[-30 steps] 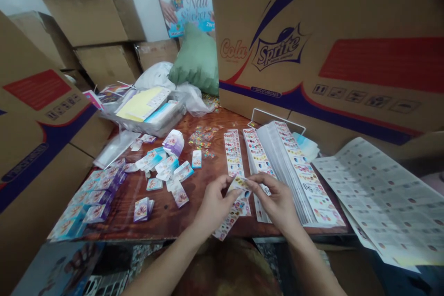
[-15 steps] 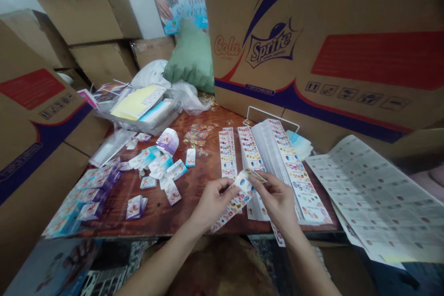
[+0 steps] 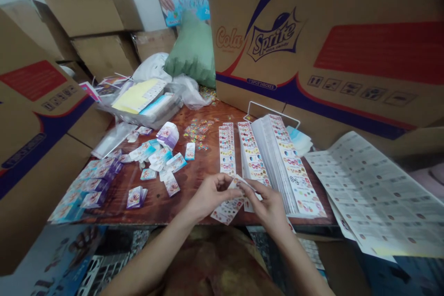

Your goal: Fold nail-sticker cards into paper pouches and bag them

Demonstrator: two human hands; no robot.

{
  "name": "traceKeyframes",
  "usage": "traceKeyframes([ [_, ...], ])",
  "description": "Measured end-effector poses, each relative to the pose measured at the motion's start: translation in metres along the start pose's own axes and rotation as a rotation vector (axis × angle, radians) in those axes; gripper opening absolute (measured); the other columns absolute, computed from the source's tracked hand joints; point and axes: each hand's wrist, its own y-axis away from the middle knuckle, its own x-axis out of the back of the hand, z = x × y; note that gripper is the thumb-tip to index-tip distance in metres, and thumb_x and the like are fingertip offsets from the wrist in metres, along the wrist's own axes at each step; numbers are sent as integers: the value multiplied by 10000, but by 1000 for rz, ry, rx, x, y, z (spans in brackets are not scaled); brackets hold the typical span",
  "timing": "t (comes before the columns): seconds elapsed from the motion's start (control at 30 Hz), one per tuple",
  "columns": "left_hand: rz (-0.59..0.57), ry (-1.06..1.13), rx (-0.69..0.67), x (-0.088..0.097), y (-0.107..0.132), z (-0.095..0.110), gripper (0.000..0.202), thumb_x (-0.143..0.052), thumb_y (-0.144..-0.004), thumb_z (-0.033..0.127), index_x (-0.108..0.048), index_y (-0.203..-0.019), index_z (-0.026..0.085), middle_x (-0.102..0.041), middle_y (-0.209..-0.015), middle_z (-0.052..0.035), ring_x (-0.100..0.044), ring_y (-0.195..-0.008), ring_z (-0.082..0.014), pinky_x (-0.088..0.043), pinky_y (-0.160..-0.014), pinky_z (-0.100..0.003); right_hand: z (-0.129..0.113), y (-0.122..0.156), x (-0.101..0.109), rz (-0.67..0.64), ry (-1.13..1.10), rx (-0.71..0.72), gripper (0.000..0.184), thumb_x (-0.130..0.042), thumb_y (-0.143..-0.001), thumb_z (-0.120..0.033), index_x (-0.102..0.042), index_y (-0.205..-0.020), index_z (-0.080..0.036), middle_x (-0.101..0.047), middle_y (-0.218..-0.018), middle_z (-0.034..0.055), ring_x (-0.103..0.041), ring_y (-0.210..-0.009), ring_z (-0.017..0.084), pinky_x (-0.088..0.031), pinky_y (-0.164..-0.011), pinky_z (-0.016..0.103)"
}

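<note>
My left hand (image 3: 207, 193) and my right hand (image 3: 265, 201) meet over the near edge of a wooden table (image 3: 194, 175). Both pinch the top end of a long strip of colourful nail stickers (image 3: 229, 203), which hangs down and folds toward me. Just beyond my hands lie two more sticker strips (image 3: 226, 148) side by side. To their right a thick fanned stack of sticker strips (image 3: 280, 162) leans against a white wire stand (image 3: 274, 107).
Small sticker packets (image 3: 156, 157) are scattered at the table's left, with a row of them (image 3: 86, 185) along the left edge. Big cardboard boxes (image 3: 329, 41) wall in the back and left. A large printed sheet (image 3: 378, 194) lies at the right. A green cushion (image 3: 192, 51) and plastic bags sit behind.
The strip in my hands has been lowered and folded shorter, its free end now nearer the table edge. My hands have drawn a little closer together.
</note>
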Motion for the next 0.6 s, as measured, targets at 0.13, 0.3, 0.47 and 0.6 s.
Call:
traceKeyframes([
  [0.13,-18,-96,-5,3,5,-14,317,-747,-677,405,-676,-798,120,-686,-757,-35,-594,-700,-147,-457,-689,-253,8,1,3,116,7,-98,235,-561,-880,-339,-728,-966,-197,-756,-877,57,-714,-794,220,-581,-681,315],
  [0.3,45,-67,-49,7,7,-17,304,-701,-724,402,-671,-830,119,-685,-788,-45,-596,-714,-150,-458,-696,-257,8,9,-3,66,172,78,270,-494,-910,-275,-698,-1078,-216,-740,-999,74,-705,-901,219,-569,-791,330],
  [0.47,65,-38,-73,12,10,-12,328,-694,-735,433,-646,-825,120,-676,-780,-45,-597,-711,-141,-449,-704,-250,-5,19,-17,-74,96,108,338,-564,-883,-328,-648,-1174,-179,-717,-1066,97,-688,-954,215,-560,-786,283],
  [0.6,118,-26,-62,21,15,-18,377,-756,-671,442,-561,-819,155,-618,-664,19,-560,-616,-108,-424,-621,-221,-8,18,-29,-63,-38,-64,289,-526,-902,-350,-710,-1039,-174,-746,-928,69,-702,-826,199,-555,-698,255],
])
